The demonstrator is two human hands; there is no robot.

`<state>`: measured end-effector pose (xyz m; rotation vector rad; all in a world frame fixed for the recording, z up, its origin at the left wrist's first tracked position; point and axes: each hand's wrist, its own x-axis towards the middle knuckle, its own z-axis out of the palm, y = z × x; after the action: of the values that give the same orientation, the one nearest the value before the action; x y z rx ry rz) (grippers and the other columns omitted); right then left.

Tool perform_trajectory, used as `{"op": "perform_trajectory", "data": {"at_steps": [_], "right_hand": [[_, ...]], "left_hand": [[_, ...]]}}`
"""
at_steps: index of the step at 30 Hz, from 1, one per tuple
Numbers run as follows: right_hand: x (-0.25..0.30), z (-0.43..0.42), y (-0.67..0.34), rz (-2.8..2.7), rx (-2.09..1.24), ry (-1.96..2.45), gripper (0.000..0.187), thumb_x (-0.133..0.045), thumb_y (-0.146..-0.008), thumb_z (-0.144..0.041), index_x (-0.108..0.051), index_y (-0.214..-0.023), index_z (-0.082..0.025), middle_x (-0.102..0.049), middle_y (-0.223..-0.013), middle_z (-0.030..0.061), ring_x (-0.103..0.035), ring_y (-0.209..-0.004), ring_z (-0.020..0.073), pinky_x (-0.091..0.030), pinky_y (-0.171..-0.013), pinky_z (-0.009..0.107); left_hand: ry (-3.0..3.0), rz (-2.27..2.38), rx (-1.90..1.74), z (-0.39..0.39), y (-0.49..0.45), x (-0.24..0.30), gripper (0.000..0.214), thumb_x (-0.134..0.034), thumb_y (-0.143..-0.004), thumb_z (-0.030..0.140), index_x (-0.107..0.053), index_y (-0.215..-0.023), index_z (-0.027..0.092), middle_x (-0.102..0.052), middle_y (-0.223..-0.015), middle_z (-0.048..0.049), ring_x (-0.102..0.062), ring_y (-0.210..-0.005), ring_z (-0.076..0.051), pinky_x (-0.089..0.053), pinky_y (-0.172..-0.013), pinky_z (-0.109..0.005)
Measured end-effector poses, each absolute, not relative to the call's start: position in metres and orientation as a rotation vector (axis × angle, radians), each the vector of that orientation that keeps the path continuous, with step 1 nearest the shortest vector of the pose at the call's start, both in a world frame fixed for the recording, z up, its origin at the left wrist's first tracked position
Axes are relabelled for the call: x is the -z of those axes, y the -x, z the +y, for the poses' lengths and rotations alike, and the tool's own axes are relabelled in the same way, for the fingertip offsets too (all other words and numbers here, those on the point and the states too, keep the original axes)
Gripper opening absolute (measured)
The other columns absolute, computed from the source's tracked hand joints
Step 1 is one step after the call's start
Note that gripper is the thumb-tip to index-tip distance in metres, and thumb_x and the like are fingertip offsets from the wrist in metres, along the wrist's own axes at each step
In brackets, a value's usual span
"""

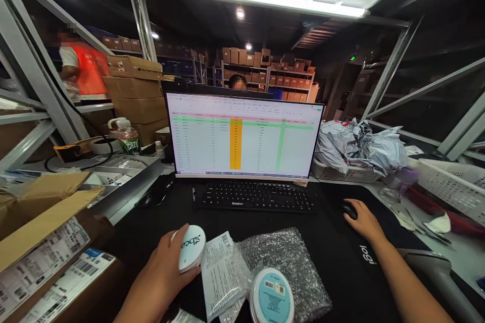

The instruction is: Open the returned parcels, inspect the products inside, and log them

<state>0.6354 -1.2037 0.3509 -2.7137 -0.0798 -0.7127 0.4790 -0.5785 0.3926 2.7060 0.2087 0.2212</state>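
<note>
The view is taken from the head, angled down close over the left hand (161, 275) and right hand (366, 221); the far shelves (267, 68) seem dim.

Two round white tins (188, 248) at 6 o'clock (the other tin (272, 297) with a blue label), along with one left hand (159, 275), one bubble-wrap bag (288, 272) and one keyboard (257, 197). One right hand (364, 221) and one computer mouse (349, 209) at 4 o'clock, with one barcode scanner (428, 272) nearby. Two white plastic baskets (344, 171) (450, 186) at 3 o'clock, one water bottle (128, 139) at 9 o'clock, and two co-workers (85, 70) (237, 82), at 10 and 12 o'clock.
</note>
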Motion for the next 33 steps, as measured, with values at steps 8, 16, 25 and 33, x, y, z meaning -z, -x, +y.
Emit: {"op": "perform_trajectory", "data": {"at_steps": [8, 16, 25, 33], "right_hand": [[-0.348, -1.205, -0.637, -0.047, 0.739, 2.698, 0.049, -0.05, -0.084, -0.043, -0.056, -0.128, -0.023, -0.059, -0.131, 0.0087, -0.062, -0.115, 0.0273, -0.052, -0.099, 0.043], [-0.33, -1.221, -0.652, -0.205, 0.757, 2.589, 0.065, -0.055, -0.078, -0.067, -0.061, -0.121, -0.019, -0.066, -0.124, 0.0136, -0.063, -0.116, 0.0339, -0.049, -0.105, 0.05], [-0.316, -1.236, -0.669, -0.233, 0.735, 2.561, 0.06, -0.056, -0.075, -0.066, -0.069, -0.115, -0.023, -0.067, -0.12, 0.0118, -0.066, -0.112, 0.0353, -0.054, -0.095, 0.05], [-0.315, -1.237, -0.671, -0.222, 0.732, 2.535, 0.061, -0.055, -0.072, -0.067, -0.071, -0.111, -0.023, -0.067, -0.119, 0.0135, -0.066, -0.112, 0.0368, -0.053, -0.095, 0.053]], "left_hand": [[-2.703, 0.211, -0.266, -0.585, -0.476, -0.397, 0.09, -0.064, -0.068, 0.044, -0.037, -0.149, 0.017, -0.045, -0.144, -0.0161, -0.055, -0.126, -0.034, -0.046, -0.104, -0.044], [-2.712, 0.264, -0.191, -0.602, -0.46, -0.422, 0.09, -0.068, -0.068, 0.03, -0.035, -0.151, 0.019, -0.042, -0.149, -0.0138, -0.051, -0.131, -0.031, -0.044, -0.106, -0.039], [-2.73, 0.296, -0.136, -0.607, -0.452, -0.431, 0.096, -0.074, -0.068, 0.028, -0.033, -0.153, 0.018, -0.04, -0.152, -0.0149, -0.049, -0.134, -0.03, -0.043, -0.106, -0.035], [-2.708, 0.307, -0.125, -0.607, -0.45, -0.433, 0.098, -0.074, -0.066, 0.028, -0.032, -0.155, 0.021, -0.038, -0.154, -0.0133, -0.046, -0.136, -0.03, -0.041, -0.108, -0.036]]}}
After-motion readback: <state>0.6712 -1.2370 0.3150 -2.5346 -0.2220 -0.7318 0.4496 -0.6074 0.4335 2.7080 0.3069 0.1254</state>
